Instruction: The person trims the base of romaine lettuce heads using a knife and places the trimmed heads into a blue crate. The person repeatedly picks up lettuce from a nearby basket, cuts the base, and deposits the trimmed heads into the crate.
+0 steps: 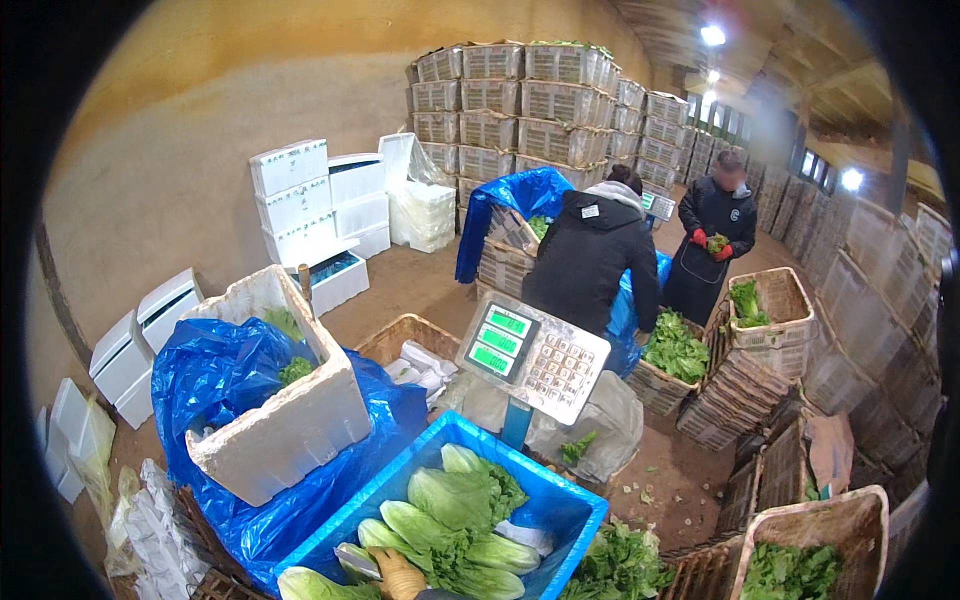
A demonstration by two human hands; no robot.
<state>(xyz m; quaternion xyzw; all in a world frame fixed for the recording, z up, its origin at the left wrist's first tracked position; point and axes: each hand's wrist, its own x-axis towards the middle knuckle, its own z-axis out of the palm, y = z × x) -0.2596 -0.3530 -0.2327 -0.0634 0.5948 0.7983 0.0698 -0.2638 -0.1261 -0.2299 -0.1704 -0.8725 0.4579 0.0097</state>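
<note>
My left hand is out of view. At the bottom edge, my right hand (399, 574), in a tan glove, lies at the lettuce heads inside a blue plastic crate (592, 517). A pale blade-like piece (357, 561) shows just left of its fingers; whether the hand grips it or a lettuce I cannot tell. Several long green romaine lettuce heads (450, 495) lie side by side in the crate, with a crumpled white sheet (525, 535) at their right. Behind the crate stands a digital weighing scale's display (534, 356) with a lit green screen and a keypad.
A white foam box (300, 427) rests on blue plastic film (375, 442) at left. Crates of leafy lettuce (675, 349) stand at right. One person (596, 255) bends over crates; another person (716, 225) wears red gloves and holds lettuce. Stacked crates (562, 112) and foam boxes (292, 187) line the wall.
</note>
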